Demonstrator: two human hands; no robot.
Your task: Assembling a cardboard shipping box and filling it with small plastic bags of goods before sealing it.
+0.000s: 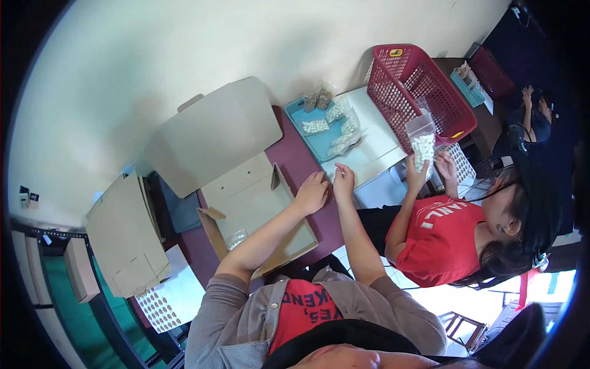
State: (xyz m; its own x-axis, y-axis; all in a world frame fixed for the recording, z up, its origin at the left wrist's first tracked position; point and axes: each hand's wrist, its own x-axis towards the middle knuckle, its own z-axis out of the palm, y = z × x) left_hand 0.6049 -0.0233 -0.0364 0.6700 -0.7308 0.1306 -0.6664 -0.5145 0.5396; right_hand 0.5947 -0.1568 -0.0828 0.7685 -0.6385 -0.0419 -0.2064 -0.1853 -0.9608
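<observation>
My left hand (313,193) hovers by the right side of an open cardboard box (258,196), its fingers loosely bent and nothing visible in them. Close beside it, my right hand (344,182) has its fingers curled in, with no object showing. Inside the box, partly hidden by my left forearm, lies a small clear plastic bag (236,240) with white contents. The box lid (214,133) is raised toward the wall. Beyond my hands sits a light-blue plastic tray (302,115) holding several bags of white pieces (315,126) and bags of brown contents (318,98).
A maroon plastic basket (421,87) stands beyond the white tabletop (368,115). On my right, a co-worker in a red shirt (438,240) holds a zip bag of white pieces (423,147). Flattened cardboard (126,240) and a sticker sheet (161,306) are at left.
</observation>
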